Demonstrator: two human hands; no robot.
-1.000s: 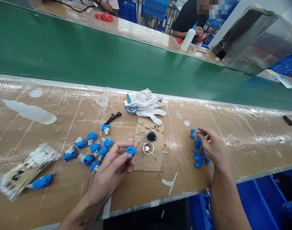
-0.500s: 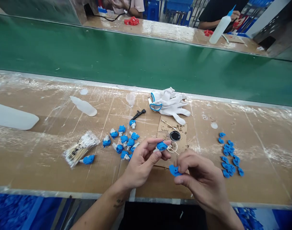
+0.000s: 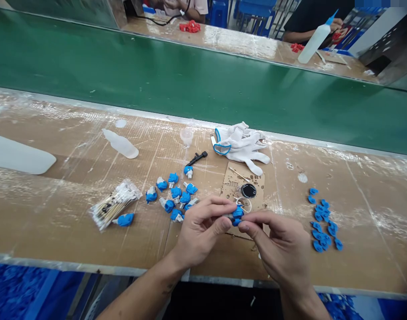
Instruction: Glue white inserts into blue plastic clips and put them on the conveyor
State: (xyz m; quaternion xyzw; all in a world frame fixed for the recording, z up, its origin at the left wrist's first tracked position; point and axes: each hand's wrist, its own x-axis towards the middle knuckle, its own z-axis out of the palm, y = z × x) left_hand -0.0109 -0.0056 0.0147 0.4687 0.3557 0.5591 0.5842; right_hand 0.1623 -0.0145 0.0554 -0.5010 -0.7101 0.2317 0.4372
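My left hand (image 3: 201, 231) pinches a small blue-and-grey plastic toy part (image 3: 237, 212) between thumb and fingers. My right hand (image 3: 281, 246) grips a small blue plastic piece (image 3: 237, 222), mostly hidden by the fingertips, against the toy part's lower side. Both hands meet over a stained cardboard sheet (image 3: 260, 178). On that sheet are a small pot of black liquid (image 3: 248, 190) and a cotton swab (image 3: 239, 174). To the left lie several blue-and-grey toy parts (image 3: 175, 192); to the right is a group of loose blue pieces (image 3: 320, 240).
White gloves (image 3: 241, 144) lie behind the cardboard, beside a black toy piece (image 3: 197, 158). A bag of cotton swabs (image 3: 114, 204) and translucent bottles (image 3: 121, 144) are at left. Beyond the green belt (image 3: 190, 80), two people handle things near red parts (image 3: 190, 26).
My right hand has brought its blue piece up and left against the toy part in my left hand, which has turned. The view has shifted slightly, and the stick near my fingers no longer shows.
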